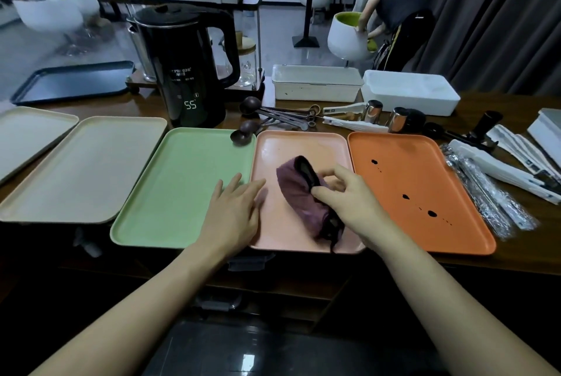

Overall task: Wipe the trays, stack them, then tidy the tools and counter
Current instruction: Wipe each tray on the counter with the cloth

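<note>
Several trays lie side by side on the wooden counter: two beige trays (91, 169) at the left, a green tray (182, 181), a pink tray (291, 147) and an orange tray (419, 193) with dark spots on it. A purple cloth (300, 196) with black trim lies bunched on the pink tray. My right hand (349, 196) grips the cloth from its right side. My left hand (233, 214) rests flat with straight fingers over the border of the green and pink trays.
A black kettle (185, 65) showing 55 stands behind the trays. Measuring spoons (273, 120), metal cups (373, 111) and wrapped tools (491, 190) lie behind and right. Two white boxes (315, 84) and a dark tray (73, 84) sit at the back. A person bends over a white chair behind.
</note>
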